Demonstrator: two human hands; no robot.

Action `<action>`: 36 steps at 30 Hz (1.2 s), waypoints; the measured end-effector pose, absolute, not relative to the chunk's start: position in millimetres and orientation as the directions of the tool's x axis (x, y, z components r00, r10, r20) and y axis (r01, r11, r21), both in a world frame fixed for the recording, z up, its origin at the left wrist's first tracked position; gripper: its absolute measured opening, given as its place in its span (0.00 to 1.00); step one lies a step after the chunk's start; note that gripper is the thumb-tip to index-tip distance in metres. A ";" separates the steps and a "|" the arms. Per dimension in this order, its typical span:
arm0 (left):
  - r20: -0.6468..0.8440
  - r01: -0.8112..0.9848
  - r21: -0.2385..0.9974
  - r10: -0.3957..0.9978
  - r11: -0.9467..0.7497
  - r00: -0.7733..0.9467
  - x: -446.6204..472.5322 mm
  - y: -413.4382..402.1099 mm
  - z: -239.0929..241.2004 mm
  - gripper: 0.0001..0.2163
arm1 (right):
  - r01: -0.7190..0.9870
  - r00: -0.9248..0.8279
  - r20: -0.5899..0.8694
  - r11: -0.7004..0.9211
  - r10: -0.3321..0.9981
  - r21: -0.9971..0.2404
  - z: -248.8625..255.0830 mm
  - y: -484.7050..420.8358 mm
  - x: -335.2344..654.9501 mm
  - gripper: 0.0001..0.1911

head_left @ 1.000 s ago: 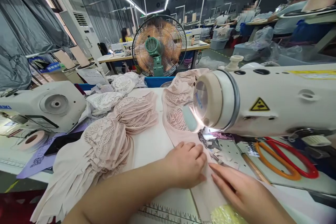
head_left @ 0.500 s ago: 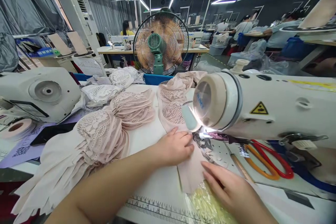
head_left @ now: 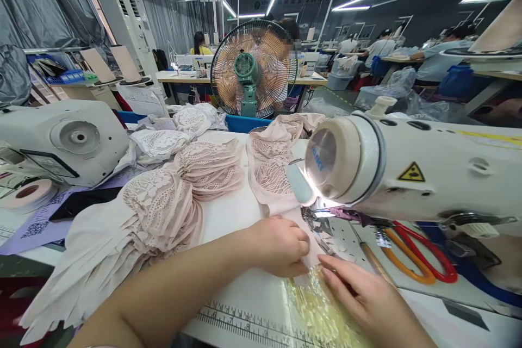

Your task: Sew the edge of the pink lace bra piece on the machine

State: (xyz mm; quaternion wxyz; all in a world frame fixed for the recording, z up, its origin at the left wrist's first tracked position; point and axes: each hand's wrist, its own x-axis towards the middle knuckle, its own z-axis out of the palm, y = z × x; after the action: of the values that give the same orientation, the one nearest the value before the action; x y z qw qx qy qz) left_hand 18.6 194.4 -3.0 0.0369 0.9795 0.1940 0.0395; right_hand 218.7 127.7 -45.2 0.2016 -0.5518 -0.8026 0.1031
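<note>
A pale pink lace bra piece [head_left: 272,176] runs along the white table up to the needle area of the sewing machine [head_left: 346,160]. My left hand [head_left: 279,244] lies over its plain near end, fingers curled together on the fabric. At the cloth's right edge, just in front of the machine's foot, my right hand [head_left: 362,291] pinches it between thumb and fingers. Beneath that hand is crinkled yellow clear film [head_left: 322,310]. The fabric between the hands is mostly covered by my left hand.
Stacked pink lace bra pieces [head_left: 159,206] lie left. Red-handled scissors [head_left: 432,250] and an orange-handled pair [head_left: 411,261] rest right, below the machine arm. A ruler strip [head_left: 236,323] marks the near table edge. Behind stands a large fan [head_left: 250,70]; other people sit at machines beyond.
My left hand has drawn nearer along the fabric, from flatter fingers to a curled grip, and the cloth's near end is now bunched under it. My right hand has barely moved.
</note>
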 end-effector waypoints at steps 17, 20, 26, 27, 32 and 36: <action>0.158 0.341 -0.062 0.328 -0.938 0.931 14.4 201.1 -12.4 0.08 | 0.939 -0.298 0.075 0.306 0.952 -0.156 -49.9 133.5 207.9 0.23; 0.167 0.343 -0.040 0.332 -0.938 0.928 15.0 202.1 -13.5 0.08 | 0.964 -0.253 -0.044 0.248 0.967 -0.096 -39.0 135.4 198.9 0.24; 0.141 0.370 0.002 0.366 -0.929 0.920 15.1 202.2 -10.0 0.14 | 0.977 -0.197 -0.259 0.211 0.946 0.025 -7.7 138.0 179.4 0.25; 0.127 0.371 0.004 0.368 -0.929 0.921 14.9 202.2 -9.3 0.14 | 0.978 -0.189 -0.268 0.206 0.945 0.038 -5.2 138.7 177.7 0.25; 0.075 0.400 0.017 0.400 -0.917 0.914 14.5 203.8 -8.1 0.13 | 0.969 -0.221 -0.230 0.239 0.948 0.057 -5.4 145.0 175.5 0.25; 0.079 0.440 0.020 0.440 -0.898 0.895 15.4 206.8 -10.4 0.15 | 0.963 -0.246 -0.150 0.259 0.958 0.072 -10.3 150.6 175.3 0.24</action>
State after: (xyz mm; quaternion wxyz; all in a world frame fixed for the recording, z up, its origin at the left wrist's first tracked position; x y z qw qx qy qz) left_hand 15.4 206.8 -10.4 0.0007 0.9733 0.2260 0.0408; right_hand 175.3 150.6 -10.3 -0.0818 -0.6085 -0.7891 0.0175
